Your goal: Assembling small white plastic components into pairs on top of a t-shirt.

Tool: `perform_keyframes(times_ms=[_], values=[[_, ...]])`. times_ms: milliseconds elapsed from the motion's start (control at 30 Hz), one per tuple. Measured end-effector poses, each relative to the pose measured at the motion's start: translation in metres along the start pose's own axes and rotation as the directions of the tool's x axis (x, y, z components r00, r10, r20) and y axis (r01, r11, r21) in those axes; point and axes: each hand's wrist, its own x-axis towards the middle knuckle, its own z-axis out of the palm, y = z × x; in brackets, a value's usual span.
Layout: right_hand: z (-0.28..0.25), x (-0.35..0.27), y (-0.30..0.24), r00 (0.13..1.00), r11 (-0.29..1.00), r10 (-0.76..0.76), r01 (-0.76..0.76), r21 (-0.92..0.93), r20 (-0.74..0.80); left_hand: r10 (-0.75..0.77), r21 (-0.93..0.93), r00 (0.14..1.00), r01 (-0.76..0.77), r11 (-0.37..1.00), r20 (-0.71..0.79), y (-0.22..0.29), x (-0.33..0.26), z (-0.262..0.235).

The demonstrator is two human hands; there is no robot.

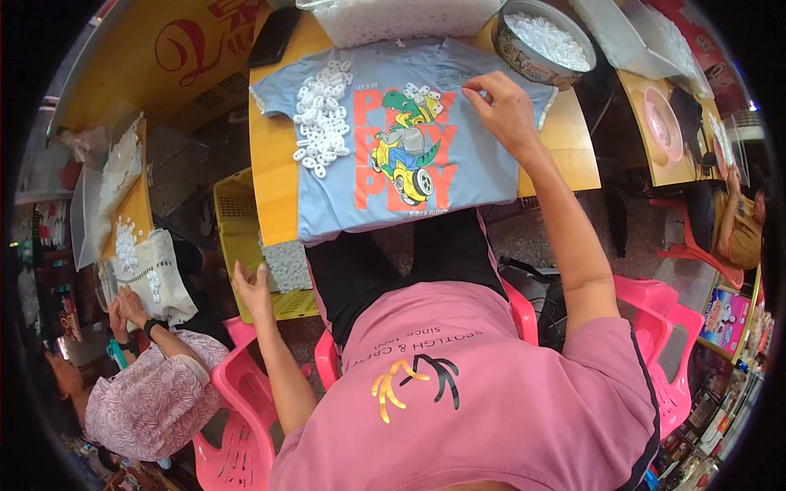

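head: right hand [502,105] above shirt [487,168], apparently

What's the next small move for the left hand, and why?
Probably raise the left hand toward the pile of white pieces: the hand looks empty and is off the table, while the pile lies on the shirt's left side.

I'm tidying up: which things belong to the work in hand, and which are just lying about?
Seemingly in use:
- blue T-shirt
- white oval pieces on it
- round tin
- translucent bin

Probably just lying about:
- black flat object, upper left
- pink chair, right
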Motion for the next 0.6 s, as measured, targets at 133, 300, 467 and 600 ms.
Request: perform_keyframes(times_ms=[133,300,467,600], values=[[0.007,0.017,0.003,0.999,0.996,-0.030,0.033,-0.081,0.046,0.126,-0.093,0.990,-0.132,0.987,-0.067,0.058,-0.015,0.013],[0.018,0.034,0.001,0.979,0.961,-0.129,0.162,-0.225,0.156,0.284,-0.136,0.958,-0.286,0.949,-0.034,0.139,-0.037,0.011],[0.016,0.052,-0.001,0.941,0.931,-0.141,0.231,-0.282,0.307,0.438,0.025,0.897,-0.438,0.899,-0.055,0.165,-0.044,0.013],[0.010,0.063,-0.005,0.891,0.911,-0.197,0.321,-0.261,0.408,0.530,0.121,0.839,-0.518,0.847,-0.124,0.170,-0.039,0.012]])
